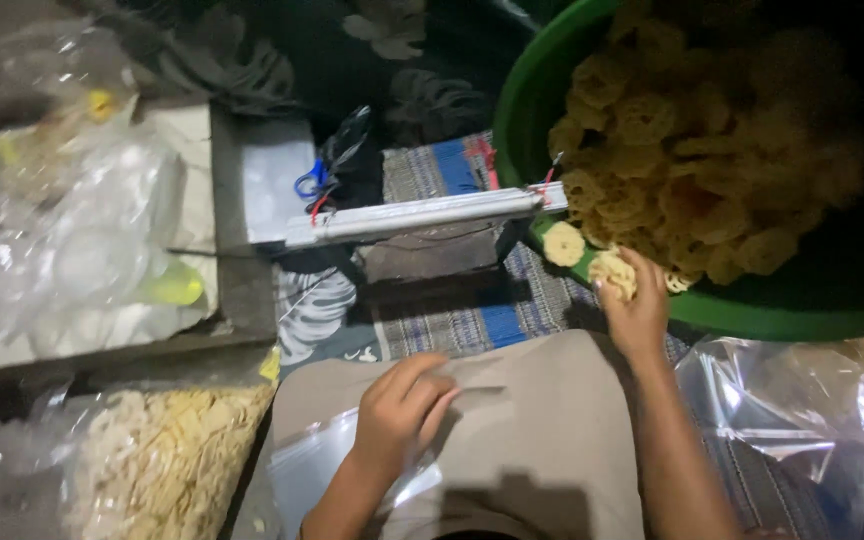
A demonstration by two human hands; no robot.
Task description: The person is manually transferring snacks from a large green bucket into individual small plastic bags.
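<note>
The right hand [637, 315] pinches a cracker [613, 272] at the green tub's [522, 120] near rim, the left hand [400, 408] gripping a clear bag [322, 465] on the lap, mid-filling; the cracker needs carrying to the bag's mouth.

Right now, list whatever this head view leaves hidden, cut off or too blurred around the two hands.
- Green basin: top and right edges cut it off.
- Crackers deep in it: dark and blurred.
- Right hand: back faces the camera, hiding its grip on a cracker.
- Left hand: fingers cover part of the clear bag.
- Bag of chips: bottom edge crops it.
</note>
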